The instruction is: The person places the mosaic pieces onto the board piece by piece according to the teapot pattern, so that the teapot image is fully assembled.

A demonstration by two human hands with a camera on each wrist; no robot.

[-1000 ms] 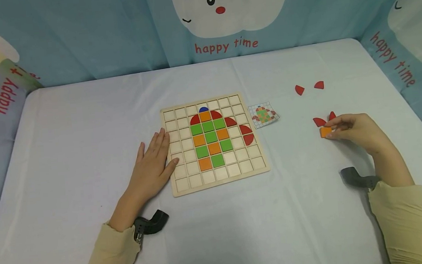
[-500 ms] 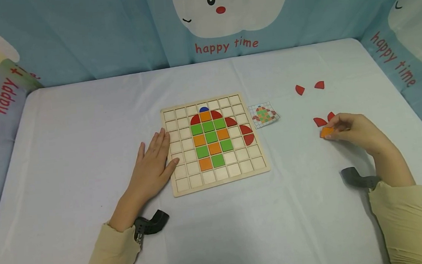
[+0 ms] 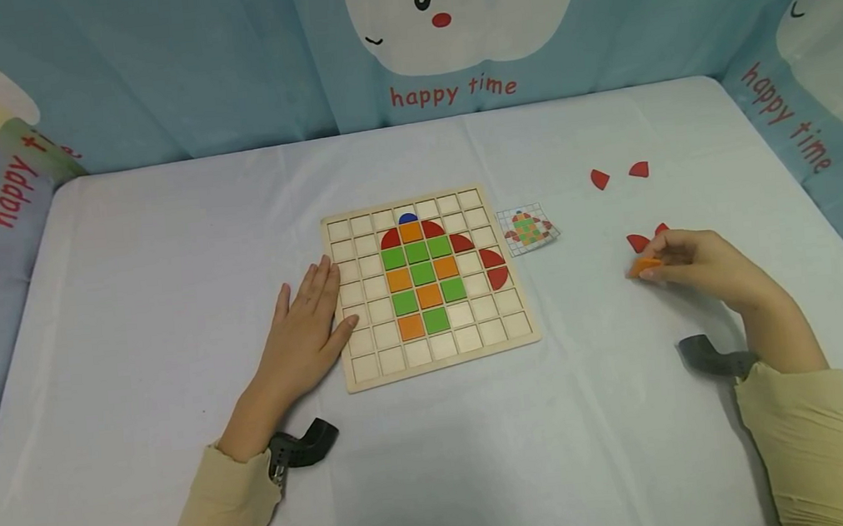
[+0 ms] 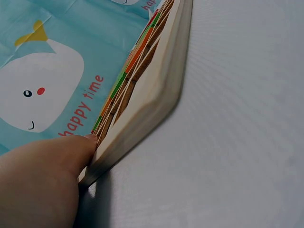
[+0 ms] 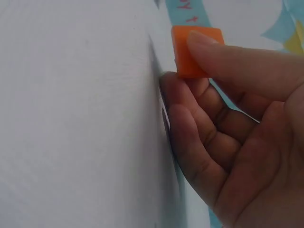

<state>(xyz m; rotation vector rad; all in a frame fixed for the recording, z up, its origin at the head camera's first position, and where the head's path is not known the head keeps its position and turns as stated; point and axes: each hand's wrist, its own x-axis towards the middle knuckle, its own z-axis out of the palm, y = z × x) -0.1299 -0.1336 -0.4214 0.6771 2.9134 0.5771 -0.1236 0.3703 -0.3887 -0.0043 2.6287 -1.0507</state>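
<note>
My right hand [image 3: 715, 266] pinches an orange square tile [image 5: 183, 52] between thumb and fingers, low over the table at the right. In the head view the tile is tilted and seen nearly edge-on. My left hand [image 3: 300, 332] lies flat with straight fingers at the left edge of a wooden grid board [image 3: 441, 367], the thumb [image 4: 71, 149] over its rim. Green and orange squares, red quarter-circles and a blue half-circle [image 3: 407, 217] fill some of the board's cells. Just beyond my right fingers lie two red quarter-circle pieces [image 3: 637, 242], one partly hidden.
A small printed pattern card [image 3: 529, 229] lies right of the board, one corner curling up. Farther back on the white-covered table are two more red pieces, one [image 3: 600, 179] left of the other [image 3: 639, 170]. A blue printed curtain [image 3: 224, 71] rises behind the table.
My right hand has tipped the orange tile from face-up to nearly edge-on and shifted it slightly left. The left hand and the board stay in place.
</note>
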